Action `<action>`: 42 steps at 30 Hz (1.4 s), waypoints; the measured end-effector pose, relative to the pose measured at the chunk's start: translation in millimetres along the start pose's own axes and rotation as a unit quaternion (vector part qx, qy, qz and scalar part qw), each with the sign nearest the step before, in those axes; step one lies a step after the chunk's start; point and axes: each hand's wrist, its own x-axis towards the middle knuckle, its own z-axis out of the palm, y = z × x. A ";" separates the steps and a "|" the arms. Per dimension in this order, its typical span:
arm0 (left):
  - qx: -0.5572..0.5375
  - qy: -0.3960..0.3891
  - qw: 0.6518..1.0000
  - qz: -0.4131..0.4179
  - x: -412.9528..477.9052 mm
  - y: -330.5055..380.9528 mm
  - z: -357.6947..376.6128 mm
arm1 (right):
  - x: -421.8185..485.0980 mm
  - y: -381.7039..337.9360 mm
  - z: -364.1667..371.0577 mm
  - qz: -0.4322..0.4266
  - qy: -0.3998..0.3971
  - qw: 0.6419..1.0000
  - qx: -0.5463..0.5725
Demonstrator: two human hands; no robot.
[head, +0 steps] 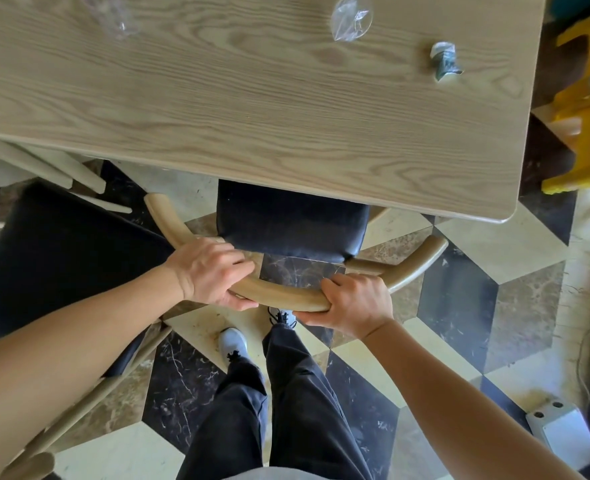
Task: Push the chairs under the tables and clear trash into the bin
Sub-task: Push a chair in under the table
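Observation:
A chair with a curved pale wooden backrest (286,295) and a black seat (291,223) stands at the near edge of the wooden table (252,109), its seat partly under the tabletop. My left hand (210,271) grips the left part of the backrest rail. My right hand (355,303) grips the right part of that rail. On the table lie a crumpled clear plastic wrapper (352,17), a small crumpled grey-green wrapper (444,60) and another clear plastic piece (116,15) at the far left.
A second black-seated chair (54,258) stands out from the table to my left. Yellow plastic furniture (584,109) sits to the right of the table. A white power strip (560,431) and a cable lie on the patterned tile floor at lower right.

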 end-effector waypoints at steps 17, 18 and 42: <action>-0.012 0.013 1.000 -0.011 -3.0 -0.4 3.5 | -1.9 -2.7 2.4 -0.002 0.015 1.000 0.025; -0.009 0.013 1.000 -0.014 -3.1 0.1 3.8 | -2.0 -2.5 2.9 -0.002 0.015 1.000 0.025; 0.065 -0.040 0.993 -0.085 -9.7 15.2 6.7 | 5.7 -11.1 -16.2 0.047 -0.166 0.982 -0.079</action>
